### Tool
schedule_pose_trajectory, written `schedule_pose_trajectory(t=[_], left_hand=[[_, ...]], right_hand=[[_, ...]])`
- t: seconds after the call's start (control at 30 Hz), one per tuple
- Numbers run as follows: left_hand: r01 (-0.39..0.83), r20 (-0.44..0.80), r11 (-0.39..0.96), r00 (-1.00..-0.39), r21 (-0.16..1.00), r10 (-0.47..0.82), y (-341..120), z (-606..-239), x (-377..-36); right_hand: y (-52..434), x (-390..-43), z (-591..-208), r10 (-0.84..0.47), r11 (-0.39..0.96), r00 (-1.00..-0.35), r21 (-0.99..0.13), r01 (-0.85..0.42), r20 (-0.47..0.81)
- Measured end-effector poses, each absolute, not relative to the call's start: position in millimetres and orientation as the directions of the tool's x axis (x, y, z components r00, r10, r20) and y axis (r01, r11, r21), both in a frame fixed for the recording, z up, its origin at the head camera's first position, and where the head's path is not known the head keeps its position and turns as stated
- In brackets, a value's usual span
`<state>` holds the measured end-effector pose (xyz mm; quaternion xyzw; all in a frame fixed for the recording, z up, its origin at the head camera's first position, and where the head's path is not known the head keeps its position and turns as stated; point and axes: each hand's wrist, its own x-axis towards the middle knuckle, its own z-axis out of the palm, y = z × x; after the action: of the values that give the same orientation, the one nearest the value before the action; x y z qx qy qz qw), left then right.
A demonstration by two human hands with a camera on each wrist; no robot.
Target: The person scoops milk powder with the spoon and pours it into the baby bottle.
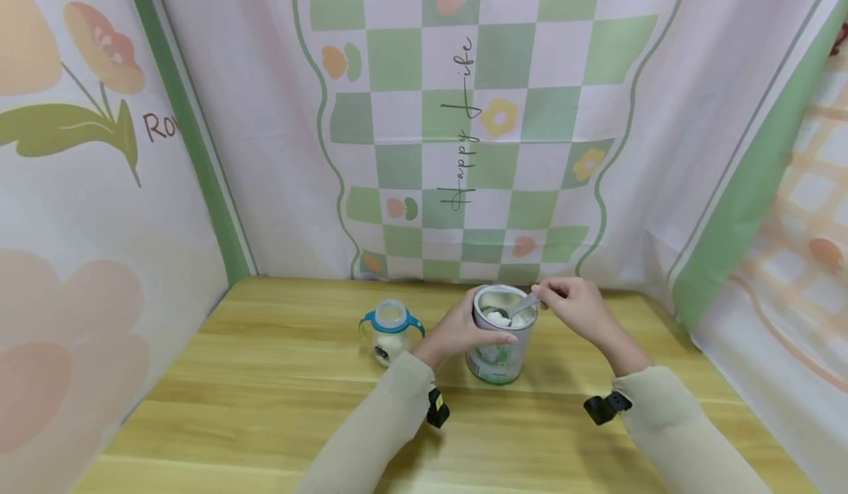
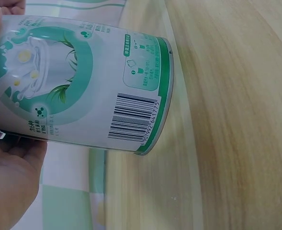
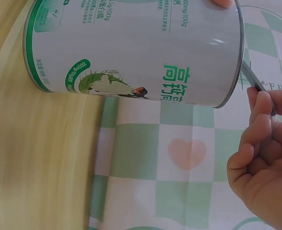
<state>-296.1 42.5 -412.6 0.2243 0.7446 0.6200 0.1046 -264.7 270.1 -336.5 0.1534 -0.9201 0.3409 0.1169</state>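
Note:
My left hand [image 1: 467, 330] grips a white and green milk powder can [image 1: 498, 358] around its upper side, thumb across the front. The can is open at the top and tilts slightly. With thumb and fingertips, my right hand [image 1: 578, 310] pinches the handle end of a spoon [image 1: 525, 304]. The spoon's bowl is inside the can with white powder [image 1: 498, 319] on it. In the left wrist view the can's barcode side [image 2: 133, 120] faces the camera. The right wrist view shows the spoon handle [image 3: 256, 79] passing over the can's rim into it.
Left of the can stands a clear baby bottle [image 1: 391, 343] with a blue two-handled collar and pale contents. Both stand-alone items are on a wooden table [image 1: 278, 391]. A checkered curtain [image 1: 457, 163] hangs right behind the table's back edge, with printed cloth on both sides.

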Motion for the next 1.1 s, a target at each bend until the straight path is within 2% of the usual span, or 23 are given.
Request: schedule_pose_trajectory(t=[0.5, 1.1], left_hand=[[0.217, 0.126, 0.158, -0.884, 0.963, 0.45, 43.0, -412.3, -295.6], [0.193, 0.105, 0.155, -0.889, 0.969, 0.446, 42.3, -409.9, -292.5]], right_hand=[[275.8, -265.7, -352.4, -0.065, 0.688, -0.89, -0.625, -0.368, 0.452], [274.8, -261.6, -364.2, -0.044, 0.726, -0.832, -0.554, -0.407, 0.554]])
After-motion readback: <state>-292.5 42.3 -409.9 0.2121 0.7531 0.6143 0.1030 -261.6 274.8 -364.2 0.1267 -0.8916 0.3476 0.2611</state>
